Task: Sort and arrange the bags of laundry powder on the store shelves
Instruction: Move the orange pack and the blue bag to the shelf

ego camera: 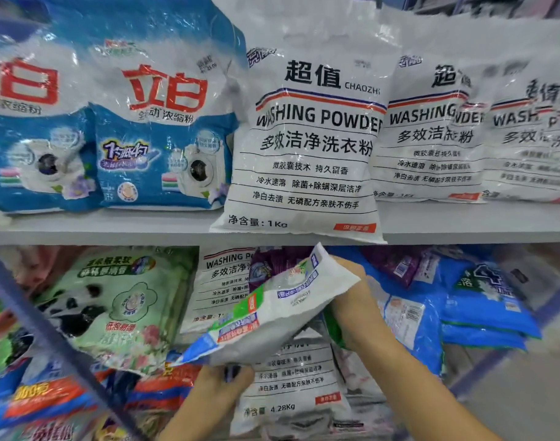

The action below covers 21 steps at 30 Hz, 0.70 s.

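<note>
Both my hands hold one white bag with blue and green print [272,310], tilted in front of the lower shelf. My left hand [221,386] grips its lower edge from below. My right hand [351,294] grips its upper right end, fingers hidden behind it. On the upper shelf [113,229] stand two blue-and-white bags with red characters [164,128] at the left. White "WASHING POWDER" bags stand beside them; the nearest one [307,138] overhangs the shelf edge.
The lower shelf holds a jumble of bags: a pale green one [113,307], white washing-powder bags [291,386], purple ones [396,265], blue ones [482,300] at the right. A blue bar [49,338] crosses the lower left foreground.
</note>
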Available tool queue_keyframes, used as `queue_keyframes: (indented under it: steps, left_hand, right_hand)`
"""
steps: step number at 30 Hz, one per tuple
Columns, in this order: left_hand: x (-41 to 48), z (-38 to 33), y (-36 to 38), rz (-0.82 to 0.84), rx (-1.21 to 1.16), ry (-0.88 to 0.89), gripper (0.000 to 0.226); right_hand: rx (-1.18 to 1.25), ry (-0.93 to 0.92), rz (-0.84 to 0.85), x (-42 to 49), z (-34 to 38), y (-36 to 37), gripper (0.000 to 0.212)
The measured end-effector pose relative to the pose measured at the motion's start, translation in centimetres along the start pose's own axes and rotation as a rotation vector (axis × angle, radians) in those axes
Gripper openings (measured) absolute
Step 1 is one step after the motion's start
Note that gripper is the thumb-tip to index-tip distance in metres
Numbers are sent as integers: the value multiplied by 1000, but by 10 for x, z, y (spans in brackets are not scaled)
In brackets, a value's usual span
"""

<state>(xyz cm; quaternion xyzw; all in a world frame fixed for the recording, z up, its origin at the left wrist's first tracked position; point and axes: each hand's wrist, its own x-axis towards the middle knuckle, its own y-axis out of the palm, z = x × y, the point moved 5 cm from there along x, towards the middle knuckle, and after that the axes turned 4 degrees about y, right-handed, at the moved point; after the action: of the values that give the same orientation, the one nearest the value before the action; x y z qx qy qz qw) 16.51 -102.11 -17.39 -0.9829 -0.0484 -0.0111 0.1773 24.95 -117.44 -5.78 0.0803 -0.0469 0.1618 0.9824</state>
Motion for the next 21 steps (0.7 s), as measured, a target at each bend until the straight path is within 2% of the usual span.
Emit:
queue_keyframes:
  steps: [4, 6, 8, 12, 16, 21]
  left_hand:
    - [8, -26, -39, -365, -218, 120, 18]
    - [15, -42, -56, -488, -272, 159, 35]
    - [21, -55, -73, -603, -359, 172, 40]
    - [32, -95, -103, -612, -391, 294, 39]
    - [33, -138, -122, -622, -288, 420, 20]
    - [23, -162, -135, -668, -98, 486, 29]
  right_hand:
    - [6, 52, 93, 6, -3, 2, 30]
    - [24, 71, 126, 7, -3, 3, 29]
    - [32, 32, 163, 9, 3, 6, 18]
    - [-21, -90, 201, 17, 24, 5, 33]
    - [-13, -147, 126, 26, 48, 14, 36]
    - [40, -85, 30, 41, 68, 25, 23]
